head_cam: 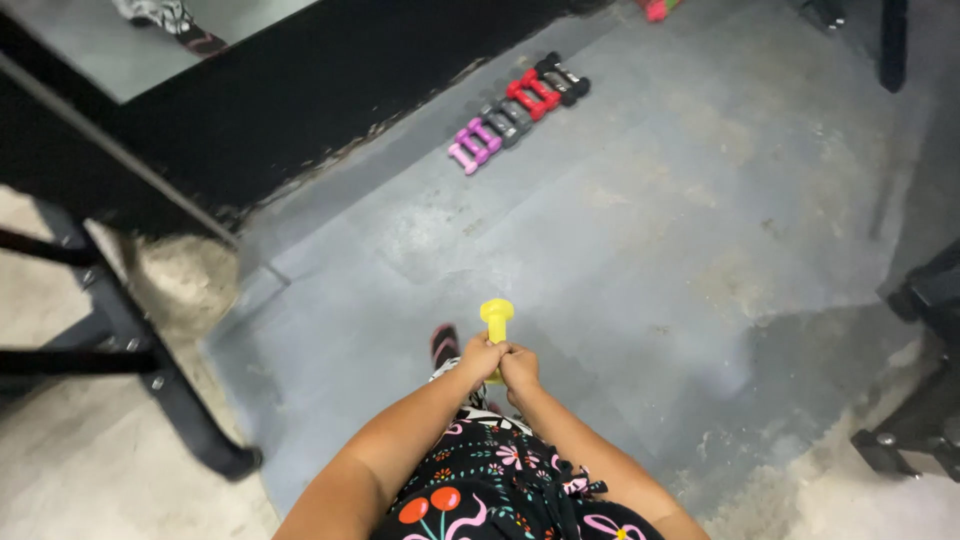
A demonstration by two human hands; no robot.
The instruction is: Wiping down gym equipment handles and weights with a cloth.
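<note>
Both my hands grip one small yellow dumbbell (496, 315) in front of my body, held upright with its top head sticking out above my fists. My left hand (480, 358) wraps the handle from the left. Beside it, my right hand (520, 368) is closed on the same handle, the two fists touching. The dumbbell's lower end is hidden behind my fingers. Below my hands I see my dark flowered clothing (490, 490) and the toe of one shoe (444, 344).
A row of small dumbbells, pink (472, 146), grey (508, 122), red (532, 94) and black (562, 76), lies on the grey rubber floor along a black wall base (300, 100). Black metal frame legs (150, 370) stand left; more equipment feet (910, 440) stand right.
</note>
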